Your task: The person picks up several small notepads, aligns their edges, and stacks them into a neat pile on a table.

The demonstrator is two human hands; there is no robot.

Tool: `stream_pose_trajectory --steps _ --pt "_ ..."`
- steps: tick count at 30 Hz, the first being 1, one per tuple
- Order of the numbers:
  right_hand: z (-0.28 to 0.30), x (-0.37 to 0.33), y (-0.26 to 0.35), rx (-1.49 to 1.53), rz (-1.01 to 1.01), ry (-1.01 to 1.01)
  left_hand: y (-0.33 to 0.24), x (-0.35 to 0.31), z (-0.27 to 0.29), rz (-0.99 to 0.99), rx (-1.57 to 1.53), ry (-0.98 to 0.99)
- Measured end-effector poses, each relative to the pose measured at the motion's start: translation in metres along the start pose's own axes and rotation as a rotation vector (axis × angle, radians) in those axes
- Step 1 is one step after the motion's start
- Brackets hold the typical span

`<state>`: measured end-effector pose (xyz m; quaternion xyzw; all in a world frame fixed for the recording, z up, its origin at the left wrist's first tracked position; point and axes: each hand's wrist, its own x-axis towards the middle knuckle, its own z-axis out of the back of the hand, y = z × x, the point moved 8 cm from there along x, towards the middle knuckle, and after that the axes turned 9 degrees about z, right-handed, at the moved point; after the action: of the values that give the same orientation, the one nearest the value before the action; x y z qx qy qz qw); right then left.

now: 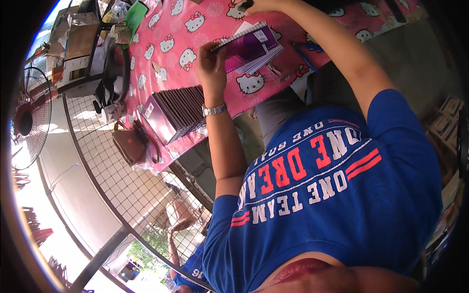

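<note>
At the left corner of a purple notebook (250,45), the fingers of my left hand (211,62) are closed on its edge. That notebook has a row of binding holes or loops along its far edge, and white pages fan out beneath its cover. My right hand (267,6) reaches to the far edge of the view, its fingers bent around a small dark object (245,5) that is partly cut off. A thick stack of purple notebooks (177,113) with dark bindings stands left of my left forearm.
A pink cat-patterned cloth (166,61) covers the table. Blue-handled scissors or a similar tool (308,54) lie right of the notebook. A brown bag (130,142) sits by the left edge, near a mug (113,112). Beyond are a fan (30,119) and another person (190,268).
</note>
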<state>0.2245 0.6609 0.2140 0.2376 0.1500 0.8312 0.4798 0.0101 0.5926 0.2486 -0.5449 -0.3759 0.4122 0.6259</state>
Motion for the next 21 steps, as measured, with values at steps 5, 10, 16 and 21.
stream_pose_trajectory --steps 5,10,16,21 --pt "0.011 -0.088 0.022 0.192 -0.091 -0.573 0.008 -0.034 0.031 0.03 0.046 -0.292" --pt "-0.042 -0.201 0.086 -0.382 -0.268 -0.032 0.01 -0.042 0.025 -0.018 0.008 -0.383" --pt "0.016 -0.16 0.139 0.224 -0.149 -0.503 0.007 -0.045 0.022 -0.023 0.004 -0.384" --pt "0.015 -0.098 0.197 0.071 0.17 -0.453 0.014 -0.046 0.023 -0.055 -0.028 -0.379"
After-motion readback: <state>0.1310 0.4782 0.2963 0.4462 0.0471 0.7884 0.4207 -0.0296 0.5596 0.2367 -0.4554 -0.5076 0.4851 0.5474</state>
